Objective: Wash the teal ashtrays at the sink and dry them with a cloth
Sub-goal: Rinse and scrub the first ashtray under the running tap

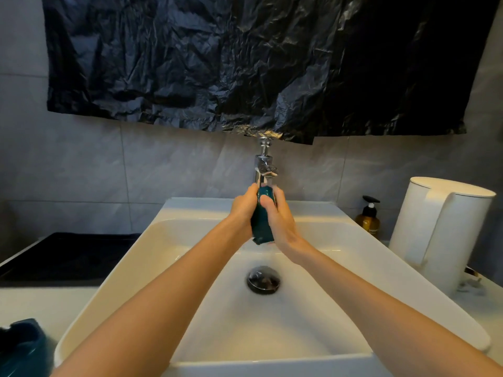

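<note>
Two grips, one teal ashtray [263, 223] | left grip [243, 209] and right grip [281, 220] clasp it under faucet [264, 167], over sink [130, 257] | washing likely mid-way | second ashtray [21, 346] waits on table [40, 303], lower left | drying undone; no cloth visible

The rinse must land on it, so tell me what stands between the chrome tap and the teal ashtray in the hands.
Nothing visible does. The teal ashtray is held on edge right under the chrome tap, its top edge uncovered. The left hand and right hand grip its flanks over the white basin.
</note>
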